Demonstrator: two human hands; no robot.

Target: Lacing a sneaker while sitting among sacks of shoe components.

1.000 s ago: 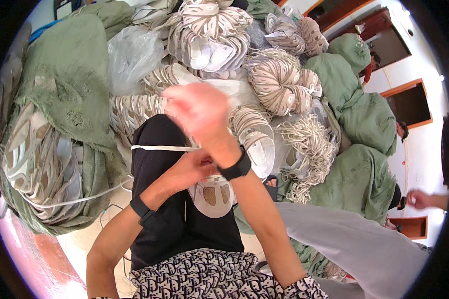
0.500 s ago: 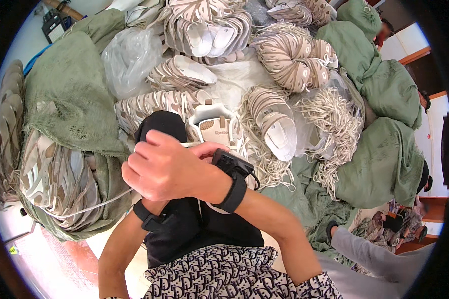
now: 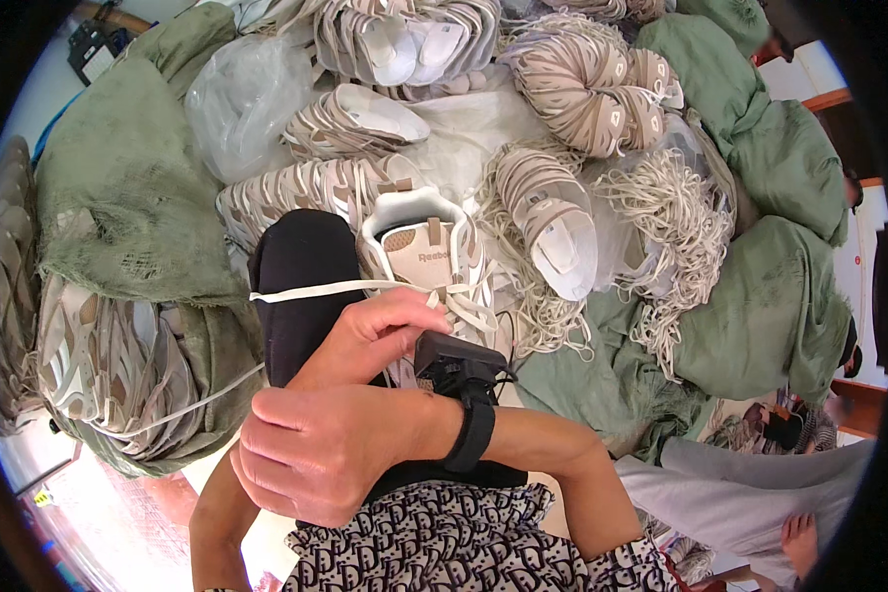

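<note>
A beige and white sneaker upper [image 3: 429, 259] lies beside my black-clad knee [image 3: 306, 266], its heel opening facing away from me. One pale flat shoelace [image 3: 316, 289] runs out from it leftward across the knee. My left hand [image 3: 370, 335] reaches up to the upper, with thumb and forefinger pinched on lace at its eyelets. Crossing over my left forearm, my right hand [image 3: 316, 452] is closed in a fist nearer my body; what it holds, if anything, is hidden. A black device [image 3: 454, 363] is strapped to my right wrist and covers part of the upper.
Stacked shoe uppers [image 3: 296, 197] lie beyond my knee, and more fill a green sack [image 3: 128, 227] at left. Bundled uppers [image 3: 592, 89] and a tangle of laces [image 3: 671, 237] are at right, before green sacks [image 3: 770, 306]. Another person's grey-clothed leg [image 3: 750, 483] extends in at lower right.
My right hand has moved down toward my body, uncovering my left hand at the upper. The lace across my knee now shows. Another person's hand has appeared at lower right.
</note>
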